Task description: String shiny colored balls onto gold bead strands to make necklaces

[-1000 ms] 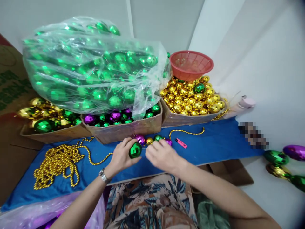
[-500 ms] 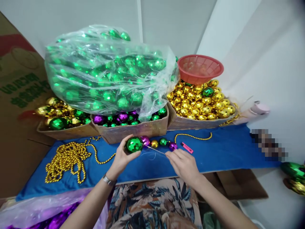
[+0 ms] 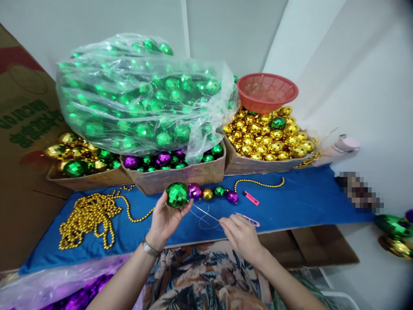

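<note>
A large green faceted ball (image 3: 177,195) is gripped between the thumb and fingers of my left hand (image 3: 166,219). Pinched in my right hand (image 3: 241,239) is a thin needle (image 3: 208,213), its tip pointing up and left, close below the ball. Fine clear thread (image 3: 200,223) loops near it. Just right of the green ball lies a row of smaller faceted balls: a purple ball (image 3: 195,191), a gold ball (image 3: 208,194), a green ball (image 3: 219,191) and another purple ball (image 3: 232,197). Gold bead string (image 3: 258,184) runs off to the right.
Gold bead strands (image 3: 85,219) lie heaped on the blue cloth (image 3: 297,202). A pink lighter (image 3: 251,198) and pink-handled tool (image 3: 252,220) are at right. Behind stand ball-filled cardboard boxes (image 3: 180,178), a bag of green balls (image 3: 138,99) and a red basket (image 3: 267,105).
My right hand and the needle have moved down, the needle tip now below the green ball. My left hand has turned, its fingers lower on the ball. The pink-handled tool has come into view.
</note>
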A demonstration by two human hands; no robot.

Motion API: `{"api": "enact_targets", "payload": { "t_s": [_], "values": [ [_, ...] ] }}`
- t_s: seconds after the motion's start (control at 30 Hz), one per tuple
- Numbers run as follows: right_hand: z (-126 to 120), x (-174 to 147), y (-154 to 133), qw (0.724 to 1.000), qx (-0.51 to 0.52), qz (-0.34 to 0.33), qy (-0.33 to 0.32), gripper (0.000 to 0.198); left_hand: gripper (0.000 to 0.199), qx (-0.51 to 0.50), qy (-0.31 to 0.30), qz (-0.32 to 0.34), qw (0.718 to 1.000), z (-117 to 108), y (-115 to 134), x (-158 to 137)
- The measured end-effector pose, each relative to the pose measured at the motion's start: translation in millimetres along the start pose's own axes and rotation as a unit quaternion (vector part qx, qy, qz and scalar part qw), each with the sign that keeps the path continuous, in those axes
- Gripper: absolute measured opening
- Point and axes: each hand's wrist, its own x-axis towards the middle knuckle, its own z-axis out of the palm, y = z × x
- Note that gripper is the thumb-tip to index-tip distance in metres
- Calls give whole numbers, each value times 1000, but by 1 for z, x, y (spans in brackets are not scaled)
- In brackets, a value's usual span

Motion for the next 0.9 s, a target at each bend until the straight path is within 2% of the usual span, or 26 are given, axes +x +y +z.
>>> {"api": "enact_targets", "payload": {
  "t_s": [0.2, 0.33, 0.43, 0.5, 0.7, 0.9],
  "values": [
    [1, 1, 0, 1000, -1, 4, 11, 22, 46, -5, -8, -3, 1000, 0, -2, -3],
    [9, 6, -3, 998, 45, 24, 28, 21, 50, 43, -83, 9, 996, 0, -13, -11],
    [14, 11, -7, 992, 113, 43, 37, 23, 63, 86, -150, 16, 985, 2, -22, -19],
    [16, 14, -11, 987, 150, 51, 42, 23, 72, 105, -170, 12, 980, 4, -27, -23],
    [15, 17, -20, 979, 184, 61, 64, 21, 77, 133, -166, 7, 977, 3, -34, -28],
    [15, 18, -23, 975, 204, 70, 48, 22, 79, 158, -161, 16, 974, 1, -35, -27]
  ]
}}
